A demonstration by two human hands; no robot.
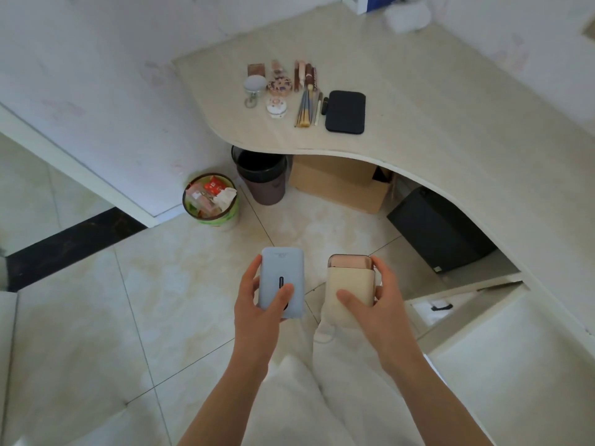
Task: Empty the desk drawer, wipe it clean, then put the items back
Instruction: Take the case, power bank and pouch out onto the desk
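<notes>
My left hand (257, 313) grips a pale blue power bank (281, 272), thumb across its face. My right hand (376, 310) grips a beige and rose-gold case (349, 284), thumb on its front. Both are held over the floor in front of me. The open desk drawer (450, 309) sits at the right below the desktop, with a small black item inside. On the curved desk (450, 123) lie a black pouch (346, 111), several makeup brushes (307, 106), round compacts (279, 85) and a small mirror (254, 85).
Under the desk stand a dark bin (262, 175), a cardboard box (338, 181) and a black case (441, 226). A green waste basket (211, 199) full of wrappers sits on the tiled floor. A white cloth (407, 16) lies at the desk's far end.
</notes>
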